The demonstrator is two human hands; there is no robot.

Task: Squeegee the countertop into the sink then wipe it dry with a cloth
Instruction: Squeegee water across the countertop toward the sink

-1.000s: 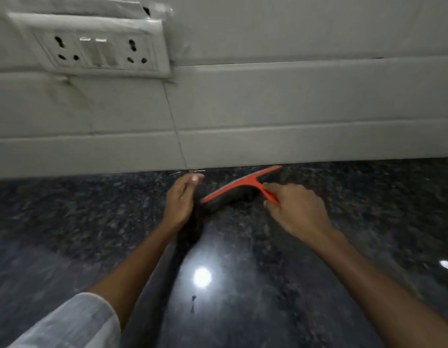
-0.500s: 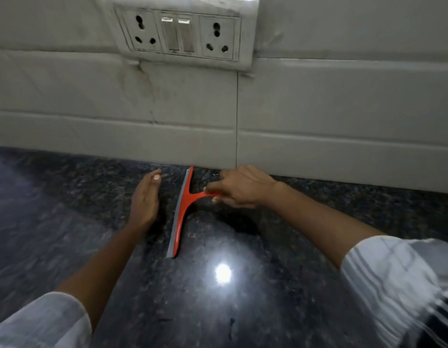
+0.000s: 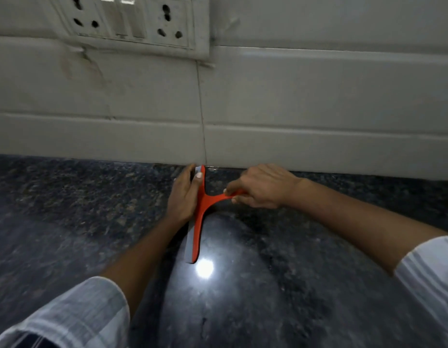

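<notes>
An orange squeegee [image 3: 198, 222] with a grey rubber blade stands on the dark speckled granite countertop [image 3: 67, 209]. Its blade runs from the wall's foot toward me. My right hand [image 3: 263, 187] is closed around the squeegee's handle, which points right. My left hand [image 3: 184, 194] lies flat against the far half of the blade on its left side, thumb resting on the top edge. No sink or cloth is in view.
A white tiled wall [image 3: 293, 109] rises straight behind the counter. A socket and switch plate [image 3: 127, 21] is set in it at the upper left. A ceiling light glares off the stone [image 3: 204, 268] just near the blade's near end.
The squeegee has turned from lying across to pointing toward me, with its far tip now at the wall. My left hand has closed in from beside it to touch the blade.
</notes>
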